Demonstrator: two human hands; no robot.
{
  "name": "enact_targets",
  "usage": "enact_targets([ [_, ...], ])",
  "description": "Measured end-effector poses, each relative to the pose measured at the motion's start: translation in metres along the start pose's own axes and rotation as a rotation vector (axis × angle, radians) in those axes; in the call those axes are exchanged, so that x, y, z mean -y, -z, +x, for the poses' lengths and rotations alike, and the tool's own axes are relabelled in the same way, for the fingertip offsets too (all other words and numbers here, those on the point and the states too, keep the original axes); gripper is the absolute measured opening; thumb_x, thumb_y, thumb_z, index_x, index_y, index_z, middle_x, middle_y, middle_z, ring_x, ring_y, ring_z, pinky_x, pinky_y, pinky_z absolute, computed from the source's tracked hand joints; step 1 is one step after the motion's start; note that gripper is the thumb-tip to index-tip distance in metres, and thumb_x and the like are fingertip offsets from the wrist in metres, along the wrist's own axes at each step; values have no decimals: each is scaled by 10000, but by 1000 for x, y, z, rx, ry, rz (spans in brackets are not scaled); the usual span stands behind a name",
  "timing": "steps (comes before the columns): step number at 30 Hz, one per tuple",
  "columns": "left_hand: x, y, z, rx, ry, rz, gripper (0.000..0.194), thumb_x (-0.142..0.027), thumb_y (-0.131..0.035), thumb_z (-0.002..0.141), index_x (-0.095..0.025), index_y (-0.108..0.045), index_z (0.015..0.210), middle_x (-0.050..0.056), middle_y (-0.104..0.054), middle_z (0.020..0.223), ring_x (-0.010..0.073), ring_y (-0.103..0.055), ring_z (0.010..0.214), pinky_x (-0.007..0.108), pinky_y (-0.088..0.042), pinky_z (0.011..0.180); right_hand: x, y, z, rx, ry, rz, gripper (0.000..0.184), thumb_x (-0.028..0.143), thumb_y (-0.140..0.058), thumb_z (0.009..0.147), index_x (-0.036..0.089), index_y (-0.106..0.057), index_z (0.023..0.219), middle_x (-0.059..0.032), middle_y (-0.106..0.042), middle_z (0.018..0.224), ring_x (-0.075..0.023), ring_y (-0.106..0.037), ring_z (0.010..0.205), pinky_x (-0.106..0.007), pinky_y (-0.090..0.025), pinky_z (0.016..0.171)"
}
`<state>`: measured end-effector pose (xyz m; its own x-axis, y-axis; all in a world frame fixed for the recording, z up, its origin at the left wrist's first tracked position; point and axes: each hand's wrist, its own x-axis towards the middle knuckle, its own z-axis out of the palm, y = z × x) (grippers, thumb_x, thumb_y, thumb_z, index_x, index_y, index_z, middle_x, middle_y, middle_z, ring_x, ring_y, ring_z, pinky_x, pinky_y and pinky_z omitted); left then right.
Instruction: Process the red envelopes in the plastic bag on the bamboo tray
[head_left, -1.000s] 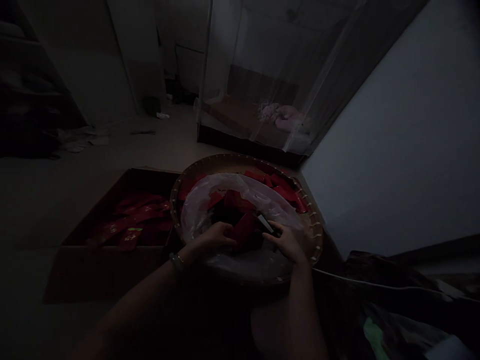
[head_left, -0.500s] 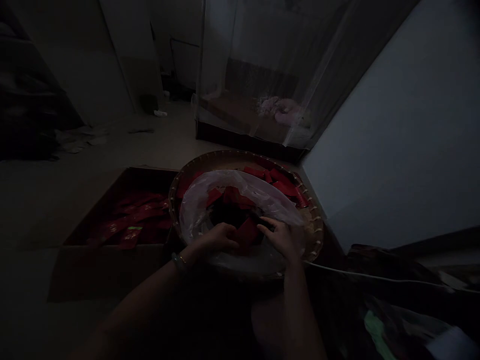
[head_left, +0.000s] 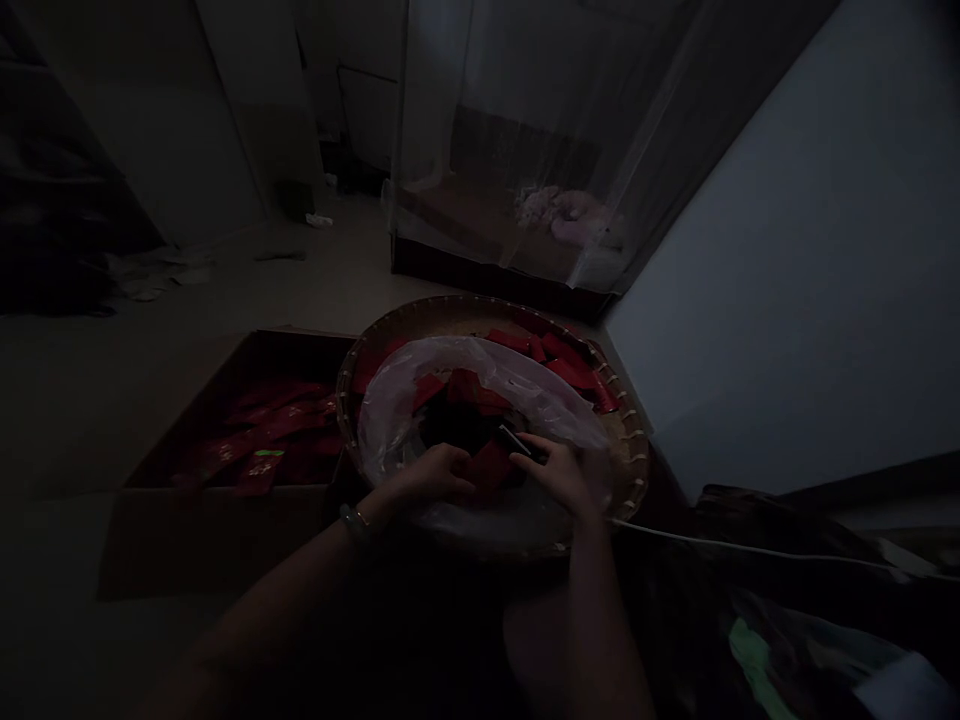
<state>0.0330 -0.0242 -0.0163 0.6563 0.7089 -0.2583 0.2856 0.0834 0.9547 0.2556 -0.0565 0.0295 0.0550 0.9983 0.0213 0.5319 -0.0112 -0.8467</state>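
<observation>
My left hand point(head_left: 442, 472) is closed on the edge of a red packet point(head_left: 489, 468) over the opening of a clear plastic bag point(head_left: 390, 395). In my right hand point(head_left: 559, 474), a small dark, flat tool with a pale edge point(head_left: 517, 441) is pinched between thumb and fingers, its tip pointing up and left; its kind is hard to make out. Dark contents point(head_left: 457, 425) and more red packets show inside the bag. The bag rests in a round woven bamboo tray point(head_left: 636, 440), and other red packets point(head_left: 570, 372) lie along its far right side. The light is very dim.
Left of the tray stands an open cardboard box point(head_left: 225, 530) holding many red packets point(head_left: 277, 430). Behind is a bed under a net point(head_left: 517, 150) with pink bedding. A white wall point(head_left: 787, 250) rises at right, and a white cord point(head_left: 750, 548) runs rightward from the tray.
The dark tool in my right hand has tilted, so its pale edge now shows above the red packet. My left hand keeps nearly the same place.
</observation>
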Motion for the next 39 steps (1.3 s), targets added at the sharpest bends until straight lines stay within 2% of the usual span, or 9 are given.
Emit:
enact_targets([
  [7,-3,-1,-2,25,1,3,355,-268,-687,605,-102,-662,917,36,-670,780,145,-577,633,198,-404,534,3,-9,0,-44,27,-33,371,380,-647,677,175,-713,980,-78,-719,914,-239,-639,837,-351,-492,734],
  [14,-9,-1,-5,22,13,21,343,-248,-666,605,-97,-658,912,25,-667,765,137,-567,623,195,-388,530,1,-8,0,-43,32,-50,372,364,-642,685,165,-708,993,-85,-716,952,-240,-641,847,-359,-485,761],
  [25,-5,0,-4,21,-5,20,322,-240,-664,609,-108,-664,903,29,-680,781,155,-590,659,205,-399,546,-2,-9,1,-29,26,-41,386,366,-649,685,169,-693,1013,-86,-708,985,-247,-638,904,-363,-487,791],
  [30,-2,2,-1,-125,-10,44,246,-238,-664,599,-107,-648,806,18,-661,729,152,-587,653,198,-391,531,-3,6,-3,12,14,-59,459,374,-706,639,187,-676,1057,-68,-707,1001,-249,-636,935,-351,-488,810],
  [35,-1,5,1,-322,-1,-60,218,-228,-630,628,-115,-611,813,7,-636,668,139,-589,592,204,-406,515,-20,21,-7,103,-80,-128,505,370,-726,620,178,-666,1083,-68,-713,962,-242,-653,848,-343,-504,744],
  [39,-2,6,0,-332,-16,-134,218,-224,-639,627,-121,-596,814,-3,-623,638,130,-581,551,212,-416,513,-27,17,-6,201,-91,-162,505,346,-768,568,183,-686,1040,-78,-714,964,-264,-651,871,-370,-493,783],
])
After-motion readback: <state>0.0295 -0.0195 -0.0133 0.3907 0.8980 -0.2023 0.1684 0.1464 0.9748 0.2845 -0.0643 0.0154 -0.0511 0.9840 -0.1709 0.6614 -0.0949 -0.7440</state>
